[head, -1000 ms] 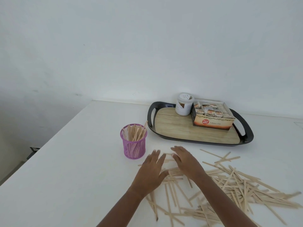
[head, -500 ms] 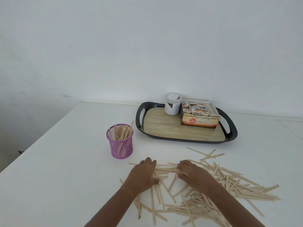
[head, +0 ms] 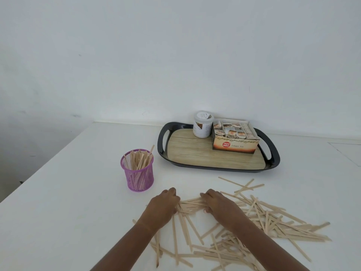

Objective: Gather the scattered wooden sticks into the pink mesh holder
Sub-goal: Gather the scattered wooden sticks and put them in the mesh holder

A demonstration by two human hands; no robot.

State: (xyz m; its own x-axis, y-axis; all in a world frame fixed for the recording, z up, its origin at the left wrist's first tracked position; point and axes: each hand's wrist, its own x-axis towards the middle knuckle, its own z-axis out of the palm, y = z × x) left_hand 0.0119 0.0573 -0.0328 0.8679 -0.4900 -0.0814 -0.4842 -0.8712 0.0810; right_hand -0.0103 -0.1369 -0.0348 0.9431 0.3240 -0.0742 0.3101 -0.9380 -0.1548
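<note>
Wooden sticks [head: 273, 222] lay scattered over the white table [head: 58, 192], mostly to the right of the hands and nearer the person. Between the hands lay a small bundle of sticks [head: 190, 204]. The left hand [head: 163, 207] curled its fingers round one end, and the right hand [head: 220, 204] curled over the other. The pink mesh holder [head: 139, 178] stood upright just beyond the left hand, holding many sticks. Behind it sat a black tray [head: 191, 151] bearing a Ginger Tea box [head: 234, 147] and a white tub [head: 202, 126].

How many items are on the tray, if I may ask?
2: a white tub at the back of the tray, a tea box right of it; anything behind them is hidden.
</note>
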